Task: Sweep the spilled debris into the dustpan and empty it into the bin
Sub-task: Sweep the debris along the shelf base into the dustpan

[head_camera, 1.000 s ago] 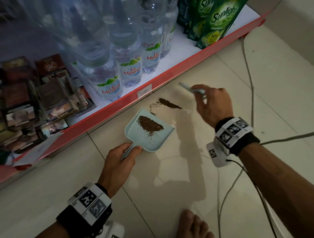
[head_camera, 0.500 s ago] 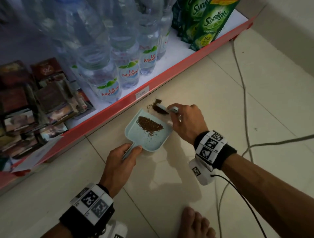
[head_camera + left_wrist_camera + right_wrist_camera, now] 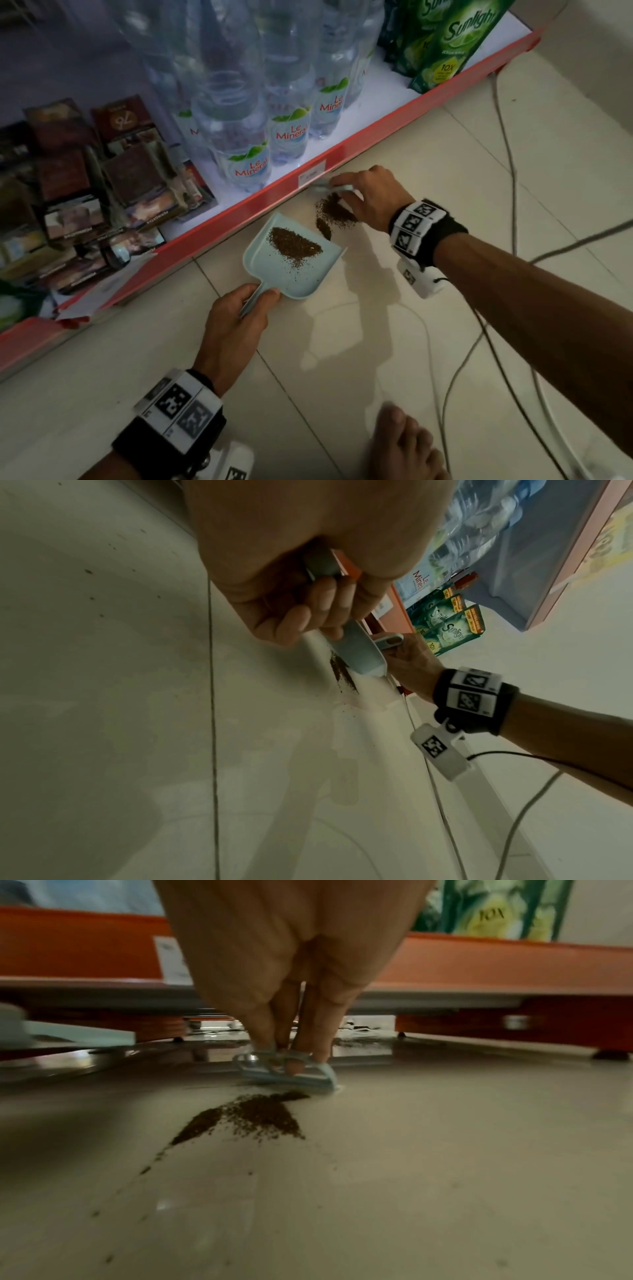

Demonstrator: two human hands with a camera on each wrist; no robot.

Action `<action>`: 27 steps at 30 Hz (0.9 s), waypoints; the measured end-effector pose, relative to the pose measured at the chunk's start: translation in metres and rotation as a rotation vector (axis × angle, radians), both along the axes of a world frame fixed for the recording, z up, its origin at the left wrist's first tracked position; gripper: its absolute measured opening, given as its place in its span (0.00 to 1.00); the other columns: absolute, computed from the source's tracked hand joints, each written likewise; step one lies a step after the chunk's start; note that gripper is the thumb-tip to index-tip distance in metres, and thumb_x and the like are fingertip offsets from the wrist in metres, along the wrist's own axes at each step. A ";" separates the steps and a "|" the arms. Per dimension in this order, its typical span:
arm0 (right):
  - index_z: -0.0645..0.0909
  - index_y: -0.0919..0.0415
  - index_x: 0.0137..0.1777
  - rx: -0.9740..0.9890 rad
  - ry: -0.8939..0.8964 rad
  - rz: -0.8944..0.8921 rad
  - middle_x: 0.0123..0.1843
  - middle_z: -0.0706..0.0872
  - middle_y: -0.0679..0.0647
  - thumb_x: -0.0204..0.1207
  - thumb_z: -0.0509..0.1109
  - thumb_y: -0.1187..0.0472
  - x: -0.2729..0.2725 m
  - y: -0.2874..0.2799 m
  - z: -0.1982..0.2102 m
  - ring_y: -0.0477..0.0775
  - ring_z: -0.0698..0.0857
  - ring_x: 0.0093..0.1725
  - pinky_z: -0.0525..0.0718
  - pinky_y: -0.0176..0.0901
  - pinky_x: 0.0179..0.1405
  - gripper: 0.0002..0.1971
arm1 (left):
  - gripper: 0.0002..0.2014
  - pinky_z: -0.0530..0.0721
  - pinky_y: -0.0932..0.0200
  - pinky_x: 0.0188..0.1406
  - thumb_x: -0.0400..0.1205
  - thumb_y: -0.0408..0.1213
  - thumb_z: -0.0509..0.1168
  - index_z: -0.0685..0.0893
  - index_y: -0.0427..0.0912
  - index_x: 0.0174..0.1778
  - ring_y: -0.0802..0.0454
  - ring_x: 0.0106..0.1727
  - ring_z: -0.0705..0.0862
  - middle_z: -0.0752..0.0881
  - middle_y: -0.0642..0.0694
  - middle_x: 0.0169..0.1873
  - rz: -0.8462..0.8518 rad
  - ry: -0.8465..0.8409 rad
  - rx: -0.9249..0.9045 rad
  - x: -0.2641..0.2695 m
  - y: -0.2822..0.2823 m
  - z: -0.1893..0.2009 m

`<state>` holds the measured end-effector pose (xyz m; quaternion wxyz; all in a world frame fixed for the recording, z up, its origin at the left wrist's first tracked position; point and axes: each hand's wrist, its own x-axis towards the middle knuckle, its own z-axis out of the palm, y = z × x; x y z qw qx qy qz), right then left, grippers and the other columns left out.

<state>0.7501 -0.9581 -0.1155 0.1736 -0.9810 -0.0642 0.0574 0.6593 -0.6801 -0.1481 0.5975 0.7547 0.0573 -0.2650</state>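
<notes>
Two debris piles [image 3: 334, 213], one dustpan [image 3: 308, 281]

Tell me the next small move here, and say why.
Probably draw the brush in the right hand toward the dustpan, pushing the floor debris over its lip. That pile lies just outside the pan's open edge, the brush sits behind it, and the left hand steadies the handle.
</notes>
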 end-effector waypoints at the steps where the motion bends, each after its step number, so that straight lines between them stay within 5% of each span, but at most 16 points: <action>1: 0.87 0.57 0.65 -0.005 0.000 0.058 0.55 0.93 0.57 0.85 0.65 0.61 -0.004 -0.003 0.004 0.61 0.92 0.44 0.83 0.40 0.49 0.13 | 0.19 0.64 0.60 0.23 0.82 0.44 0.68 0.78 0.30 0.37 0.56 0.24 0.66 0.69 0.52 0.22 0.009 0.004 0.001 0.000 0.002 0.000; 3: 0.88 0.58 0.62 -0.009 -0.064 0.094 0.53 0.93 0.58 0.84 0.66 0.61 -0.009 -0.013 0.012 0.64 0.92 0.45 0.87 0.48 0.50 0.12 | 0.18 0.64 0.61 0.22 0.82 0.44 0.68 0.77 0.32 0.35 0.56 0.24 0.65 0.69 0.51 0.22 0.020 0.013 -0.002 -0.001 0.004 0.000; 7: 0.88 0.56 0.64 -0.005 -0.255 -0.045 0.54 0.93 0.61 0.82 0.65 0.66 -0.006 -0.030 0.018 0.69 0.90 0.44 0.84 0.49 0.49 0.15 | 0.17 0.65 0.60 0.23 0.82 0.45 0.68 0.78 0.40 0.32 0.56 0.24 0.66 0.69 0.52 0.22 -0.007 0.010 0.014 -0.002 0.004 0.000; 11: 0.86 0.54 0.68 -0.020 -0.139 -0.095 0.57 0.92 0.62 0.83 0.63 0.67 0.005 -0.020 0.007 0.69 0.89 0.50 0.81 0.46 0.55 0.18 | 0.18 0.66 0.61 0.22 0.82 0.46 0.68 0.81 0.30 0.41 0.55 0.24 0.67 0.70 0.52 0.22 -0.025 -0.005 0.030 -0.002 -0.001 -0.001; 14: 0.86 0.59 0.66 0.063 -0.063 0.014 0.53 0.93 0.58 0.83 0.65 0.67 -0.001 -0.010 0.006 0.62 0.92 0.44 0.78 0.35 0.47 0.15 | 0.18 0.66 0.62 0.21 0.82 0.46 0.68 0.82 0.29 0.43 0.55 0.24 0.67 0.70 0.51 0.22 -0.023 -0.007 0.017 0.000 -0.003 -0.002; 16: 0.88 0.61 0.64 0.049 -0.025 0.117 0.50 0.94 0.58 0.82 0.67 0.66 -0.006 -0.013 0.009 0.62 0.91 0.39 0.78 0.37 0.43 0.14 | 0.18 0.66 0.63 0.20 0.82 0.46 0.68 0.82 0.30 0.43 0.55 0.24 0.67 0.70 0.52 0.22 -0.026 -0.015 0.017 0.000 -0.001 -0.001; 23: 0.87 0.58 0.66 0.043 -0.220 0.127 0.55 0.93 0.59 0.84 0.66 0.67 -0.006 -0.020 0.021 0.67 0.91 0.42 0.81 0.40 0.47 0.15 | 0.18 0.65 0.64 0.20 0.82 0.45 0.68 0.83 0.29 0.43 0.55 0.24 0.66 0.70 0.53 0.21 -0.008 0.009 0.021 -0.002 0.002 -0.005; 27: 0.87 0.59 0.65 0.056 -0.088 0.151 0.55 0.93 0.59 0.81 0.67 0.70 -0.002 -0.002 0.013 0.63 0.91 0.44 0.76 0.33 0.50 0.17 | 0.18 0.65 0.63 0.20 0.82 0.45 0.68 0.83 0.29 0.44 0.55 0.24 0.66 0.69 0.52 0.22 -0.022 0.010 0.016 -0.005 0.002 -0.006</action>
